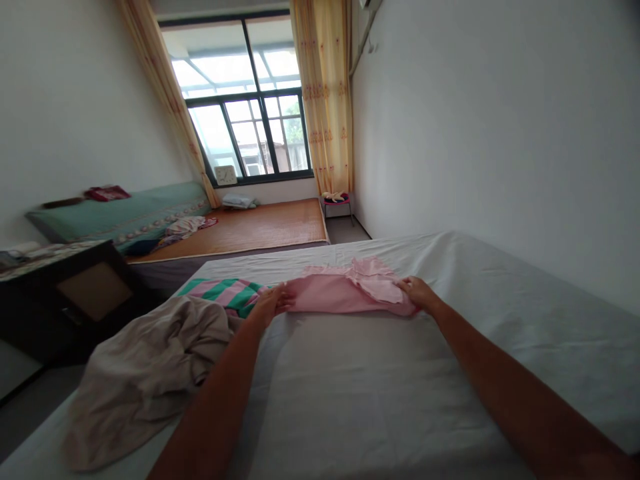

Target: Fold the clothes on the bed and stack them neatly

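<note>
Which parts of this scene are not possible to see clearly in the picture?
Head view only:
- Pink garment: its type is unclear; it lies folded, with its underside hidden.
- Left hand and right hand: the fingertips rest on or under the cloth, so the grip is uncertain.
- Striped cloth: partly covered by the beige garment.
- Small clock by the window: too small to read.
- Both elbows: cut off by the bottom edge.
</note>
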A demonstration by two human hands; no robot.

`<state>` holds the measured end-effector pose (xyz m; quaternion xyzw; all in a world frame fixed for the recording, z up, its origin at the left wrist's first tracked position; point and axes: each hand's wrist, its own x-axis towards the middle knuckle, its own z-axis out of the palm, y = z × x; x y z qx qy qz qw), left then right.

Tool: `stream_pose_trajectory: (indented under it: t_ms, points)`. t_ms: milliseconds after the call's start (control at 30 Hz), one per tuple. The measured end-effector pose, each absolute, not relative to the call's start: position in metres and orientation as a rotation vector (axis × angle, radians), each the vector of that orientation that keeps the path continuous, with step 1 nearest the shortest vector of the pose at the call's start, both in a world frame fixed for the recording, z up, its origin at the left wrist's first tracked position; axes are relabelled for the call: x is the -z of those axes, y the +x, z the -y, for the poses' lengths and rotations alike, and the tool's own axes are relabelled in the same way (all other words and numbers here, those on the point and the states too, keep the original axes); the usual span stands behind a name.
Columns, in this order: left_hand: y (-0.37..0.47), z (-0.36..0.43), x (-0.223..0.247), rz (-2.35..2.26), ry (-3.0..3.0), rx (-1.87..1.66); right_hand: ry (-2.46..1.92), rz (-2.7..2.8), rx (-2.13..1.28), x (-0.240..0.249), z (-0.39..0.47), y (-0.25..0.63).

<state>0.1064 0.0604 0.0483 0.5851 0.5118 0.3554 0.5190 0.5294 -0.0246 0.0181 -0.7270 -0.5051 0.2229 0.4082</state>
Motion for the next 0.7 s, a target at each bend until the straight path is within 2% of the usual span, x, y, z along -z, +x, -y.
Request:
stream_pose_trajectory:
  t_ms: [100, 300, 467, 600, 700]
  points:
    - [0.114, -0.073, -0.029, -1.481, 1.586, -0.957, -1.843, 1.231, -0.568, -0.003, 0.022, 0.536]
    - [0.109, -0.083, 0.003, -1.696, 2.114, -0.961, -1.618, 1.409, -0.952, -0.005, 0.049, 0.544]
    - [0.108, -0.087, 0.005, -1.752, 2.358, -0.767, -1.435, 1.715, -0.792, -0.019, 0.054, 0.535]
    - [0.109, -0.083, 0.0, -1.722, 2.382, -0.681, -1.346, 1.558, -0.763, -0.016, 0.048, 0.524]
    - [0.113, -0.076, -0.004, -1.769, 2.389, -0.609, -1.296, 1.361, -0.884, -0.011, 0.048, 0.528]
